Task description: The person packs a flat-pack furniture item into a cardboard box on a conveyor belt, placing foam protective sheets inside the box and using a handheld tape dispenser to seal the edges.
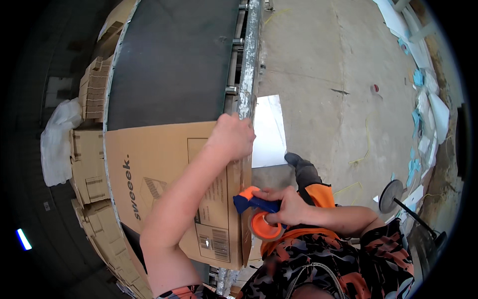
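A large brown cardboard box [172, 149] with dark print and labels lies on the dark conveyor belt [172, 60]. My left hand [234, 137] is closed at the box's far right corner, its fingers curled over the edge; the fingertips are partly hidden. In my right hand [289, 207] is a blue and orange tape dispenser [243, 203], with a roll on an orange core [266, 225]. It is close to the right side of the box, near my waist. My left forearm crosses above the box's top.
A worn metal rail [249, 65] with roller ends borders the belt on the right. Stacked flat cartons [94, 172] and clear plastic wrap [60, 142] stand to the left. A white sheet [269, 132] lies on the concrete floor by my foot. Scraps line the right wall.
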The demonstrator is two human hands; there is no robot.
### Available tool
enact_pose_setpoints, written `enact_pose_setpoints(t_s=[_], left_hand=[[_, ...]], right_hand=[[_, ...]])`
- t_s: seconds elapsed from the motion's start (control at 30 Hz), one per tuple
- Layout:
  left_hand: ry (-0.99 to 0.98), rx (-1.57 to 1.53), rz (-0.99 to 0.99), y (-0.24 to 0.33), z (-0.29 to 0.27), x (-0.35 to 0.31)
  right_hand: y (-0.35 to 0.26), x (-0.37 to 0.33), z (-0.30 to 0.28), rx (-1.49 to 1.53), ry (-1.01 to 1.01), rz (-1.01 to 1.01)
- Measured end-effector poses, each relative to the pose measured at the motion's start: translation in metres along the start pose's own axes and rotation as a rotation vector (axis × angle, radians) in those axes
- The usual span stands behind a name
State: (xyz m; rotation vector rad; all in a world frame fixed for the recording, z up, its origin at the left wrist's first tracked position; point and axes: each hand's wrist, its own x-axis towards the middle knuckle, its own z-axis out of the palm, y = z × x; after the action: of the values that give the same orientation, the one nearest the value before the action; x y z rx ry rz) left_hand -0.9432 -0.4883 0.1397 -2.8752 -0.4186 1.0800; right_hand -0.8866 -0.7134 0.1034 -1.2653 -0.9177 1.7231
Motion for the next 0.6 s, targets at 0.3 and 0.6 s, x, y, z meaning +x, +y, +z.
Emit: enact_pose_setpoints(t_s=[0.3, 0.6], left_hand=[[0.177, 0.371, 0.147, 0.016, 0.006, -0.027], [0.079, 0.282, 0.365, 0.125, 0.099, -0.172]], right_hand=[[0.035, -0.049, 0.059, -0.206, -0.042, -0.094], [0.109, -0.150, 0.175, -0.290, 0.232, -0.198]])
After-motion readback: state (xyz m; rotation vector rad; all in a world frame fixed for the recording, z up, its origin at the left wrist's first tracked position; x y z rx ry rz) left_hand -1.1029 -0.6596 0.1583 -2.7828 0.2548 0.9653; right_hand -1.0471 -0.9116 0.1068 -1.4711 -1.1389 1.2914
